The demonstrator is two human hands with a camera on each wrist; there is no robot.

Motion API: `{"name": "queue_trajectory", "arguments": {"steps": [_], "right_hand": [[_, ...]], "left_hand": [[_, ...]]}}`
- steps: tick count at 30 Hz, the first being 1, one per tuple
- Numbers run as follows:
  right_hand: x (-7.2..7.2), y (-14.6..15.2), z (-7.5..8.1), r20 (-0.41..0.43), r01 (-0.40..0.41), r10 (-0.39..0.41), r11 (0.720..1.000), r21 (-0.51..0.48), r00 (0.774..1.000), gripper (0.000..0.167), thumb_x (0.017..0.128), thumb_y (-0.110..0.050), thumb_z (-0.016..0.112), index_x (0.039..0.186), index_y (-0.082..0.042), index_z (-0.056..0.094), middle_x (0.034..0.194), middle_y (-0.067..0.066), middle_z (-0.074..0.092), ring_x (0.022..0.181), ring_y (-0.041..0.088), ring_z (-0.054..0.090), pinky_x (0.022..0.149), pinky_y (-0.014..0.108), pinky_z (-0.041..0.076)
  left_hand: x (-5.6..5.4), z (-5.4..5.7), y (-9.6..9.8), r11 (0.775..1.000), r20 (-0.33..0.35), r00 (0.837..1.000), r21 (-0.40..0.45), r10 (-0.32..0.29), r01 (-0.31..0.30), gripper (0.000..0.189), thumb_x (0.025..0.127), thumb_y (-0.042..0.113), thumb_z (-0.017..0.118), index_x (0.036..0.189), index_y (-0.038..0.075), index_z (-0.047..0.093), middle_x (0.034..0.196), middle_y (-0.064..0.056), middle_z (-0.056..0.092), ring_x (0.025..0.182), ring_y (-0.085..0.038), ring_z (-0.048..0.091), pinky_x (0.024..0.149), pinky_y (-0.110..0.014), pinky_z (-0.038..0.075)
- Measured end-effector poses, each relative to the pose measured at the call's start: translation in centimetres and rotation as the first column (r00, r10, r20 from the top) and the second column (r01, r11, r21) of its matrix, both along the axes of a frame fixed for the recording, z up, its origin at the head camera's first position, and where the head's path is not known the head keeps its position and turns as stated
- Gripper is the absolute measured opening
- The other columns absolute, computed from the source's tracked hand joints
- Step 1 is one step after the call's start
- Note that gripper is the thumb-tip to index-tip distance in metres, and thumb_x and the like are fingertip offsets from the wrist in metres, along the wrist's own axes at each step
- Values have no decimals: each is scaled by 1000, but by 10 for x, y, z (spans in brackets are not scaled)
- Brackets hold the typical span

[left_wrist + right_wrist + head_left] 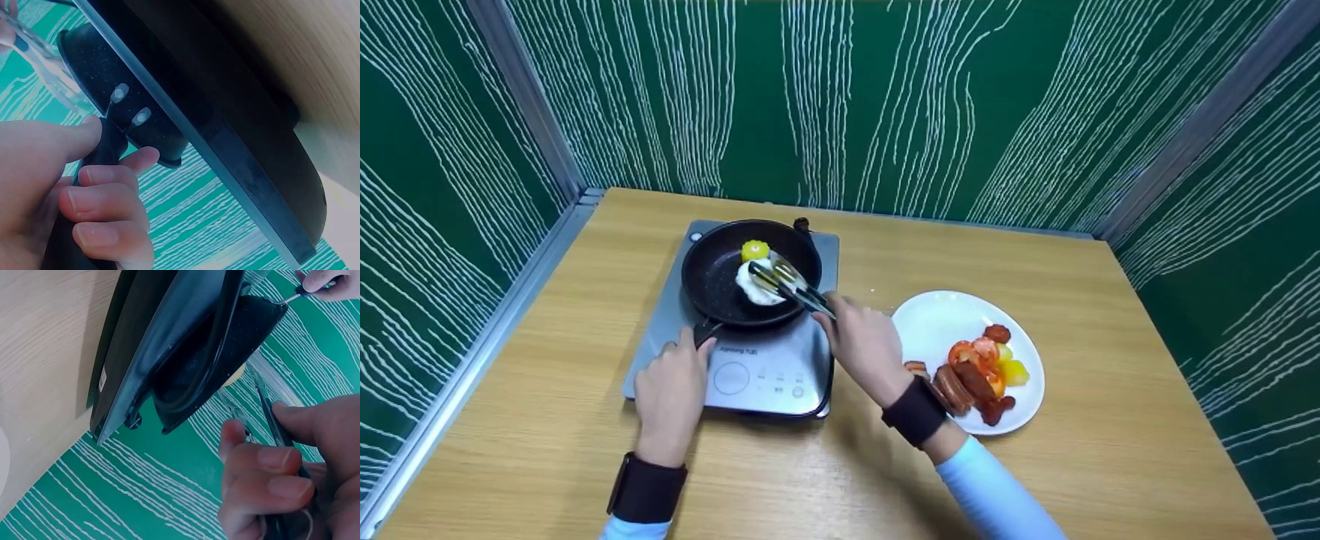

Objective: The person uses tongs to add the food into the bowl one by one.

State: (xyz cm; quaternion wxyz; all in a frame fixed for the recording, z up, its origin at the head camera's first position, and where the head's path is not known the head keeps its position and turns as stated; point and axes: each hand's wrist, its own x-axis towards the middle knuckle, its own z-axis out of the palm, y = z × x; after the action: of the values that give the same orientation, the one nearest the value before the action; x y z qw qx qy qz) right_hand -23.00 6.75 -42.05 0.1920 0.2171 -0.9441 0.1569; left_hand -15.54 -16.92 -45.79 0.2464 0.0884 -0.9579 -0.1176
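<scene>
A black frying pan [711, 281] sits on an induction cooktop [769, 399]. My left hand [671, 386] grips its handle, fingers curled round the black grip [109, 143] in the left wrist view. Inside the pan lie a white fried egg [750, 286] and, just behind it, a yellow round of corn [754, 250]. My right hand [864, 343] holds a pair of tongs [810, 298], thumb on one side and fingers on the other. The tongs' tips lie over the egg, hiding part of it; I cannot tell whether they pinch it.
To the right of the cooktop, a white plate [934, 311] carries tomato slices [962, 352], sausage pieces [952, 390] and yellow chunks [1015, 373]. My right forearm passes over its left edge. Green panels [885, 112] with white lines enclose the wooden table [1080, 322] at the back and sides.
</scene>
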Motion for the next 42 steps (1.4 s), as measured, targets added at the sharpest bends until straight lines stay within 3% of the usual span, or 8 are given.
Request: {"name": "queue_trajectory", "arguments": {"steps": [7,16,28,35,42], "right_hand": [[-5,-13,1,52,-7,4,998,70,999,28,103,-37,60,99,-9,65,79,10,68,61,35,66,53,50,51],[-10,-21,3,123,-12,-1,994,112,992,28,104,-37,58,100,-11,64,79,10,67,66,32,67,55,47,51],[-11,-24,3,114,-14,-4,987,160,993,28,105,-38,56,104,-11,64,80,10,67,65,29,66,54,45,52],[-10,-26,0,68,-5,-4,990,144,998,25,103,-34,60,102,-10,64,82,11,69,68,35,69,55,49,53],[-11,-25,3,117,-7,-10,989,145,993,29,103,-38,59,108,-10,66,84,10,69,68,32,68,56,47,52]], "left_hand": [[0,-1,0,1000,-14,1000,0,-11,11,38,102,33,62,107,-5,63,67,-21,63,49,-38,62,43,-48,47],[0,-2,0,1000,-18,1000,-7,-11,10,38,102,32,62,109,-5,63,67,-21,63,50,-38,62,44,-49,48],[0,-2,-1,1000,-22,1000,-21,0,0,39,102,33,62,109,-5,64,68,-21,64,50,-38,62,44,-48,48],[0,-1,0,1000,-19,1000,-16,2,-2,39,102,33,62,110,-5,65,68,-21,64,50,-38,62,44,-48,48],[-1,-2,-1,1000,-9,1000,-14,-1,1,40,102,34,62,111,-5,65,68,-21,64,50,-38,62,45,-48,48]]}}
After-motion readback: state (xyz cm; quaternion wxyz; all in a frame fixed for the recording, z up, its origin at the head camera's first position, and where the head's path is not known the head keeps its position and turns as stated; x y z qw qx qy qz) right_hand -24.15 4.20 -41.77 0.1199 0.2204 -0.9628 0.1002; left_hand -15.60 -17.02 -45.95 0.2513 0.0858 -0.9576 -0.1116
